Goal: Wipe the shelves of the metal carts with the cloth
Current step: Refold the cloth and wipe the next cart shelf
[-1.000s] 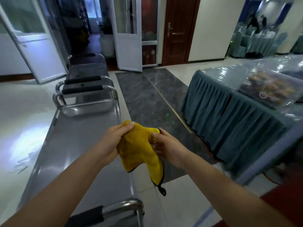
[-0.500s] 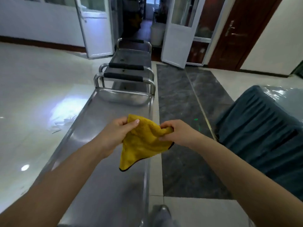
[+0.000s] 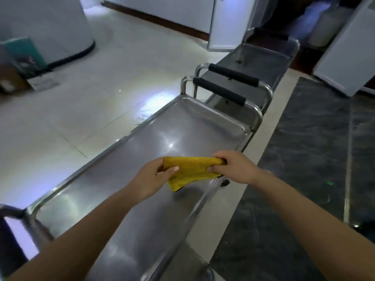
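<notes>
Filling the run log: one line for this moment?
left hand: holds yellow cloth | right hand: holds cloth | cloth: stretched above cart top shelf | wiping: not started

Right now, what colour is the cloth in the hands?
Yellow cloth with a dark edge, seen in the head view.

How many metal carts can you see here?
2. The near cart lies under the hands holding the cloth; the far cart stands end to end beyond it, by the doors. Others may sit out of view.
</notes>
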Tool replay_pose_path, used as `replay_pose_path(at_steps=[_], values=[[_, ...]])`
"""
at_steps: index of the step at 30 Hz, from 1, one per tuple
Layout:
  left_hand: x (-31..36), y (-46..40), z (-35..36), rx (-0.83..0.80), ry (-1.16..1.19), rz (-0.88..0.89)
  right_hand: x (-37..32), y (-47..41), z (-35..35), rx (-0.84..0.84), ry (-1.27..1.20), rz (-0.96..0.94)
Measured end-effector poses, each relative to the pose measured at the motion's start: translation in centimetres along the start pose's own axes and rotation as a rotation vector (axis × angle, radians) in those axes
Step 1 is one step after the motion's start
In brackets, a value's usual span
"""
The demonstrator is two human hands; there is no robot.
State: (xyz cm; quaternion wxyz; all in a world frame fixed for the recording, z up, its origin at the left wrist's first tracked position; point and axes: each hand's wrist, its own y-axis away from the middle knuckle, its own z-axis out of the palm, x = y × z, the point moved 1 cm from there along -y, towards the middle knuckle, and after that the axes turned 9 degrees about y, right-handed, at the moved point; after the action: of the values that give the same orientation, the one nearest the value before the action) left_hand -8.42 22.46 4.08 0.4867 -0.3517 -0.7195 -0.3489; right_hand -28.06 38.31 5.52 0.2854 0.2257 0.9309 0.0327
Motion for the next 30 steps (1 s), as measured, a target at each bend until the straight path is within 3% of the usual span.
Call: replay_pose_path(at_steps=[7, 13, 18, 22, 25, 30], values=[[-2.6, -1.5, 1.8, 0.148, 0.085, -0.245, 3.1, -3.1, -0.6, -0.156, -0.132, -0.039], [-6.9, -2.5, 2.5, 0.149, 0.123, -0.371, 5.1, -6.3, 2.9, -0.271, -0.107, -0.039], [-9.2, -4.8, 1.2, 0.231, 0.054, -0.318, 5.0, -10.6, 4.6, -0.207, -0.075, -0.025], [-10.8, -6.7, 0.1, 0.238, -0.187, -0.222, 4.4, -13.5, 5.9, -0.195, 0.055, -0.039], [-12.2, -7.2, -0.4, 0.184, -0.405, -0.127, 4.2, -14.6, 6.8, -0.17, 0.261, -0.194], [-13.5, -5.8, -0.6, -0.066, -0.8, 0.121, 5.3, -13.2, 9.3, -0.236, 0.615, -0.602]])
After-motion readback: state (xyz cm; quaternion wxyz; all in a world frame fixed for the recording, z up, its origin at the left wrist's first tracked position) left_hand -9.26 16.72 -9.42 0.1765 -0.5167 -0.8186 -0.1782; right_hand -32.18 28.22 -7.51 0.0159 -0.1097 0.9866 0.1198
